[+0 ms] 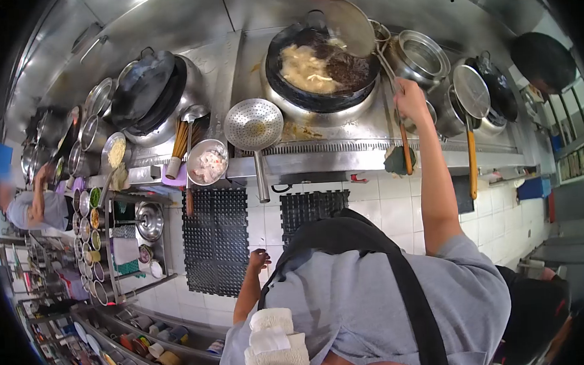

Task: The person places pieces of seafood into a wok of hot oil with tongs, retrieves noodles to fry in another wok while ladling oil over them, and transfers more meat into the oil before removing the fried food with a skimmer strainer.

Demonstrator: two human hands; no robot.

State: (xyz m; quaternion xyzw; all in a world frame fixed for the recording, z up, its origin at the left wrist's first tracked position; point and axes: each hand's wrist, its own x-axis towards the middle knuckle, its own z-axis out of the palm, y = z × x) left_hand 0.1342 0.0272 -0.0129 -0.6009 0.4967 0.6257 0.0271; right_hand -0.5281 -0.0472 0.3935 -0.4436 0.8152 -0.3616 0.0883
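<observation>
My right hand [410, 101] is wrapped round the long shaft of a mesh skimmer [350, 29]. Its round head is tilted above the right part of a black wok [279, 94], and its wooden end hangs past the stove's front edge. Pale pieces [309, 69] bubble in dark oil on the wok's left side. Low by my waist hangs my left hand [259, 258], small in view, fingers curled, with nothing visible in it. Nearest the wok's front left lies a perforated ladle [254, 125], beside a bowl of pale pink raw pieces [207, 163].
A second wok [145, 91] stands left and metal pots [421, 55] stand right. Another skimmer [471, 94] juts over the stove edge. A co-worker [32, 203] works far left. Rubber mats [216, 242] cover part of the floor; a counter with containers [158, 341] lies behind me.
</observation>
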